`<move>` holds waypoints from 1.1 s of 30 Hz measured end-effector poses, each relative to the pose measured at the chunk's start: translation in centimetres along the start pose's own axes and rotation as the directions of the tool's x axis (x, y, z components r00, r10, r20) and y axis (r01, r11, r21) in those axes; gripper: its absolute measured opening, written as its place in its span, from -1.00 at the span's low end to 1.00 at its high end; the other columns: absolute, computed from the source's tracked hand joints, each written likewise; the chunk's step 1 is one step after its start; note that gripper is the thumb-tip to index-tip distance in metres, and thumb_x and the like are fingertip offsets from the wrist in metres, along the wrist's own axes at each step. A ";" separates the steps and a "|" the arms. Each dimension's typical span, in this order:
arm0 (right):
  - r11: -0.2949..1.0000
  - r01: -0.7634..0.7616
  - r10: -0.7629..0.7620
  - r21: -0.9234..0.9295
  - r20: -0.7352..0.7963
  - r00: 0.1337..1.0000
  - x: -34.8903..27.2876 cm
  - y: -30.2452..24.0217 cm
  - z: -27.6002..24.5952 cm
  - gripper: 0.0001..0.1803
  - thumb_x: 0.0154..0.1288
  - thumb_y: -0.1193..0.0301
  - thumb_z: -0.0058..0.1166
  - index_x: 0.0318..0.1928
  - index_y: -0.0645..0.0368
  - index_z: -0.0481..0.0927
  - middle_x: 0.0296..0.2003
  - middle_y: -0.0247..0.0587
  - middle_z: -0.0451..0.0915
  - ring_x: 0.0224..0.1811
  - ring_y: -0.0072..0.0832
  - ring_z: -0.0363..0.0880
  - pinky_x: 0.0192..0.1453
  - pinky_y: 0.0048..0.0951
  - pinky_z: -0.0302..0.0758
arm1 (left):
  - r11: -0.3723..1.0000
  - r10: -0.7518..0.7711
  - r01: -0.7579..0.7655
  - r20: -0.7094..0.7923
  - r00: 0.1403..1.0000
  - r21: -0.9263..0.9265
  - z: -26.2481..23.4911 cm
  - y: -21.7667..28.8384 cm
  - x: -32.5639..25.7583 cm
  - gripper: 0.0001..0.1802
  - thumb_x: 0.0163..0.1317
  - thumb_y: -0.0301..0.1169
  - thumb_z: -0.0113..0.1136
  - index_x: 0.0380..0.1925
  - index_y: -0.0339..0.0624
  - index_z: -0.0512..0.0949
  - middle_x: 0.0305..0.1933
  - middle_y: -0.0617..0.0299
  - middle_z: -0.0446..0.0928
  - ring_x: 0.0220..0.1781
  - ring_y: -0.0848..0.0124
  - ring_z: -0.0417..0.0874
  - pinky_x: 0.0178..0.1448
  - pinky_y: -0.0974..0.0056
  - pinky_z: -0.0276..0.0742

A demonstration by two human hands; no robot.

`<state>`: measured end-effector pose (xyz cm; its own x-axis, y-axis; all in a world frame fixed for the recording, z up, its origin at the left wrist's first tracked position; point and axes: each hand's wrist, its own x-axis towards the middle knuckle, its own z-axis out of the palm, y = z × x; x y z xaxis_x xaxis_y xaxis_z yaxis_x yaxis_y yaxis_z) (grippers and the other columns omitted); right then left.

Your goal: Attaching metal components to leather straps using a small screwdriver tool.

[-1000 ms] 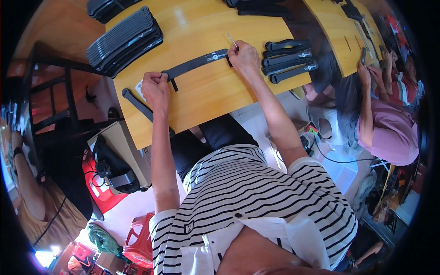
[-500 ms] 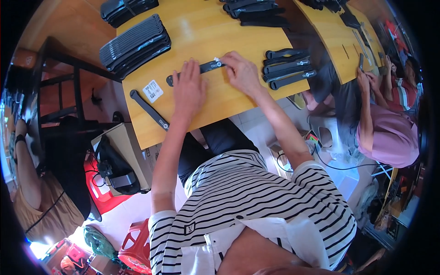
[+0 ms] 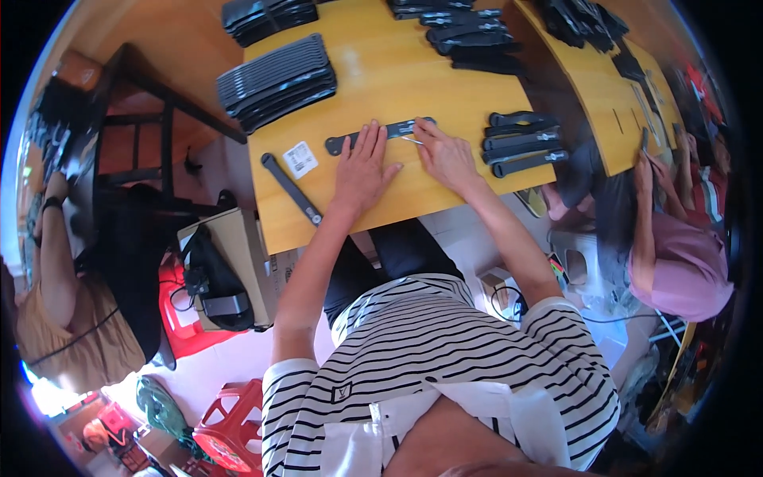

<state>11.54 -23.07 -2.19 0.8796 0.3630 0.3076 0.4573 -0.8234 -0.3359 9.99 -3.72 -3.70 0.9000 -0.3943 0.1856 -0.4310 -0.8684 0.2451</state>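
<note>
One head view: two bare forearms are reaching in over a yellow wooden table (image 3: pixel 421 87).
Dark strap: this flat strap (image 3: pixel 337 146) is lying crosswise on the table in front of the person, its rounded left end showing beyond the left hand (image 3: pixel 364 173).
Left hand: it is resting palm down across the strap, its fingers straight and lying nearly side by side, not curling around anything.
Right hand: the right hand (image 3: pixel 447 163) is working at the strap's right end, its fingers bending and closing on a slim pale tool (image 3: pixel 412 141).
Tool tip: it is pointing leftward, just beside the strap; whether it is touching is too small to tell.
White label: a printed square label (image 3: pixel 300 159) is lying to the left of the strap.
Second strap: another strap (image 3: pixel 291 188) is slanting toward the table's near edge, left of the label.
Black stacks: a tall stack of straps (image 3: pixel 278 83) is standing farther back on the left, and a smaller pile of straps (image 3: pixel 520 145) is lying to the right of the right hand.
Co-worker: a person in a pink shirt (image 3: pixel 679 266) is sitting at a neighbouring table (image 3: pixel 592 87) on the right.
</note>
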 end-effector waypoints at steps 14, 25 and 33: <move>0.876 0.022 0.047 0.481 -0.132 0.990 -2.9 -8.2 -0.1 -0.79 0.12 0.57 0.00 -0.19 0.24 0.56 -0.43 -0.14 0.51 -0.44 -0.22 0.51 -0.40 -0.40 0.43 | 0.596 -0.801 0.784 -0.056 0.597 -0.174 -6.9 -1.3 -10.3 -0.43 -0.02 -0.12 0.24 -0.15 -0.36 0.38 -0.23 -0.16 0.50 -0.21 -0.09 0.54 -0.14 0.03 0.43; 0.365 -0.326 0.157 0.872 0.288 0.945 -5.4 -14.0 -1.4 -0.74 0.21 0.51 -0.01 -0.08 0.30 0.48 -0.46 -0.27 0.53 -0.47 -0.58 0.50 -0.45 -0.57 0.37 | -0.210 -0.705 0.408 0.427 0.567 -0.889 -7.5 -1.0 -11.1 -0.75 -0.03 -0.43 0.22 -0.32 -0.21 0.45 -0.61 0.38 0.39 -0.68 0.62 0.34 -0.66 0.51 0.16; -0.158 -0.485 0.149 0.860 0.506 0.850 -3.7 -14.3 -3.0 -0.81 0.22 0.48 0.02 -0.17 0.20 0.36 -0.55 -0.42 0.38 -0.66 -0.77 0.25 -0.62 -0.72 0.13 | -0.423 -0.612 0.096 0.362 0.703 -0.901 -8.9 3.4 -8.8 -0.77 0.14 -0.37 0.17 -0.24 -0.24 0.46 -0.41 0.31 0.48 -0.59 0.65 0.37 -0.57 0.55 0.26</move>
<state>1.30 -13.94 4.15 0.8818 0.4067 -0.2389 -0.3854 0.3294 -0.8619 0.02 -0.47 3.93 0.9201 0.1452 -0.3637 0.2102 0.6005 0.7715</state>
